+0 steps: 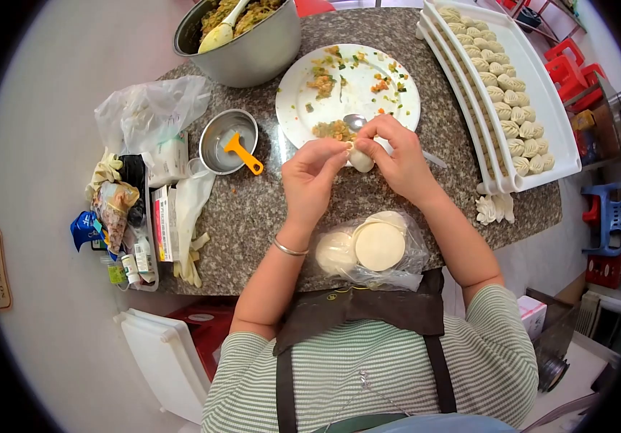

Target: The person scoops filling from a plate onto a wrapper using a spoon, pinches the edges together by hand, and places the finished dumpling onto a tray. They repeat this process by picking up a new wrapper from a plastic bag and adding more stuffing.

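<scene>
My left hand [313,173] and my right hand [390,148] meet over the near rim of a white plate [292,94]. Between them is a partly folded dumpling [360,162], its edge pinched by the fingertips of both hands. Bits of chopped filling [335,130] lie on the plate, and a metal spoon [354,122] rests there, partly hidden behind my right hand. Nearer my body, round dumpling wrappers [380,244] sit stacked in a clear plastic bag [402,276].
A big metal pot [261,49] of filling stands at the back left. Beside the plate is a metal bowl [213,148] with an orange-handled tool [244,154]. Stacked white trays [552,133] at right hold rows of folded dumplings [510,98]. Bags and bottles crowd the left edge.
</scene>
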A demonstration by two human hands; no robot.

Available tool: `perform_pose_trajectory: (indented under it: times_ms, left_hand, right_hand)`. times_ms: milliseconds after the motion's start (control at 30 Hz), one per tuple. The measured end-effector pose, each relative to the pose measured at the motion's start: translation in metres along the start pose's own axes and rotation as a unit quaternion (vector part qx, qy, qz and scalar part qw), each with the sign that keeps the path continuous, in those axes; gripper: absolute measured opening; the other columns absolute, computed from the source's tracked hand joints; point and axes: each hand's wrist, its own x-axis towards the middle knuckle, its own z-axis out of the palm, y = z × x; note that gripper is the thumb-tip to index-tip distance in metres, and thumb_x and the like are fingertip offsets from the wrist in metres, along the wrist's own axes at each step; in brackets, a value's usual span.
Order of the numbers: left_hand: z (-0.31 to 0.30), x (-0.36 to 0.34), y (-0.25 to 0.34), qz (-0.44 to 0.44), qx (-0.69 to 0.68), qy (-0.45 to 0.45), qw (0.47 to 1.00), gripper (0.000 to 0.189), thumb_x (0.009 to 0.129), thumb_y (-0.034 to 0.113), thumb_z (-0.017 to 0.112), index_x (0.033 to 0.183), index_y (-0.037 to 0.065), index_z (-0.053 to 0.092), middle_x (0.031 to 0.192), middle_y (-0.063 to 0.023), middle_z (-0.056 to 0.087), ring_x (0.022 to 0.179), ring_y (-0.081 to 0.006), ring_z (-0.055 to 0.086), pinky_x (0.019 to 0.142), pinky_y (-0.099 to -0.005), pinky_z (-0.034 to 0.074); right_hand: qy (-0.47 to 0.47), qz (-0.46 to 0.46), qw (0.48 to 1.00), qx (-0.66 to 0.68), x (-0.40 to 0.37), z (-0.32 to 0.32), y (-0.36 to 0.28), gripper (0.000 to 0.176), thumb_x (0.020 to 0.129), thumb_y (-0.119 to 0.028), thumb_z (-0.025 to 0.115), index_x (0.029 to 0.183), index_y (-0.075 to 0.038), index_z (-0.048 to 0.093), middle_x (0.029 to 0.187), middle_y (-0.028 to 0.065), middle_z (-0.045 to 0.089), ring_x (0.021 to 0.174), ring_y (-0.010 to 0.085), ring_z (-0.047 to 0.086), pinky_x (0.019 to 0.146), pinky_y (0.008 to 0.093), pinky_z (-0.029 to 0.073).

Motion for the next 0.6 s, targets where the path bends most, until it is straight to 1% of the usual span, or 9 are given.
perform_pose_trajectory:
  times_ms: [67,100,167,267,433,500,533,567,600]
  left_hand:
    - [-0.001,0.0,0.0,0.014,0.011,-0.008,1.0,0.013,0.084,-0.005,0.066,0.096,-0.003,0.069,0.1,-0.0091,0.065,0.087,-0.0114,0.062,0.077,-0.0229,0.051]
    - [-0.001,0.0,0.001,0.028,0.023,-0.02,0.999,0.013,0.084,-0.006,0.066,0.096,-0.003,0.069,0.1,-0.0094,0.065,0.088,-0.0116,0.062,0.078,-0.0233,0.051]
    - [0.001,0.001,0.005,0.022,0.03,-0.02,0.999,0.012,0.083,-0.005,0.066,0.095,-0.002,0.069,0.099,-0.0084,0.066,0.088,-0.0118,0.062,0.078,-0.0236,0.051]
    - [0.004,-0.001,0.008,0.013,0.022,-0.008,1.0,0.012,0.083,-0.005,0.067,0.094,-0.002,0.07,0.099,-0.0086,0.066,0.088,-0.0117,0.061,0.078,-0.0237,0.051]
    - [0.006,-0.004,0.002,0.011,0.016,0.02,1.0,0.014,0.084,-0.004,0.066,0.098,-0.001,0.068,0.099,-0.0084,0.066,0.09,-0.0112,0.061,0.08,-0.0244,0.05]
    - [0.009,-0.005,-0.003,-0.04,-0.084,0.014,0.996,0.015,0.088,0.002,0.064,0.104,0.001,0.063,0.102,-0.0075,0.065,0.094,-0.0132,0.062,0.084,-0.031,0.054]
    - [0.009,-0.005,-0.002,-0.039,-0.084,0.013,0.996,0.015,0.088,0.002,0.064,0.104,0.001,0.063,0.102,-0.0075,0.065,0.094,-0.0132,0.062,0.084,-0.031,0.054]
    - [0.01,-0.007,-0.001,-0.125,-0.172,0.015,0.977,0.015,0.09,0.005,0.062,0.105,0.002,0.062,0.103,-0.0071,0.065,0.095,-0.0137,0.063,0.084,-0.0314,0.054]
    - [0.01,-0.007,0.0,-0.209,-0.258,0.018,0.943,0.015,0.092,0.008,0.061,0.106,0.003,0.061,0.103,-0.0066,0.065,0.096,-0.0142,0.063,0.084,-0.0318,0.054]
  right_hand:
    - [-0.047,-0.003,0.999,-0.009,0.003,-0.005,-0.003,0.012,0.084,-0.011,0.062,0.083,-0.001,0.059,0.081,0.0113,0.059,0.081,0.0283,0.056,0.076,0.0372,0.044]
    - [-0.048,-0.003,0.999,-0.009,0.004,-0.005,-0.005,0.012,0.084,-0.011,0.062,0.083,-0.001,0.059,0.081,0.0113,0.059,0.081,0.0283,0.056,0.076,0.0372,0.044]
    - [-0.042,-0.024,0.999,-0.007,0.004,-0.002,-0.007,0.012,0.084,-0.012,0.063,0.082,0.0,0.058,0.08,0.0113,0.059,0.081,0.0286,0.055,0.076,0.037,0.044]
    - [-0.02,-0.004,1.0,-0.002,0.0,0.002,-0.004,0.013,0.084,-0.012,0.063,0.083,0.0,0.059,0.082,0.0109,0.061,0.082,0.0276,0.056,0.077,0.0362,0.045]
    - [-0.01,-0.017,1.0,0.014,-0.001,0.004,-0.004,0.011,0.084,-0.011,0.063,0.085,0.0,0.062,0.085,0.0112,0.063,0.083,0.0264,0.057,0.078,0.0353,0.046]
    - [-0.003,-0.013,1.0,0.015,-0.002,0.006,-0.002,0.011,0.084,-0.011,0.063,0.085,0.0,0.063,0.085,0.0114,0.063,0.084,0.0262,0.058,0.078,0.0351,0.046]
    - [0.012,-0.002,1.0,0.023,-0.003,0.008,-0.002,0.011,0.084,-0.011,0.063,0.085,0.0,0.063,0.084,0.0115,0.063,0.083,0.0261,0.058,0.078,0.035,0.046]
    - [0.027,0.009,0.999,0.031,-0.004,0.009,-0.002,0.011,0.084,-0.011,0.063,0.084,0.0,0.063,0.084,0.0115,0.063,0.083,0.0261,0.058,0.078,0.035,0.046]
    - [0.026,0.008,0.999,0.03,-0.004,0.008,-0.003,0.011,0.084,-0.011,0.063,0.084,0.0,0.063,0.084,0.0115,0.063,0.083,0.0261,0.058,0.078,0.035,0.046]
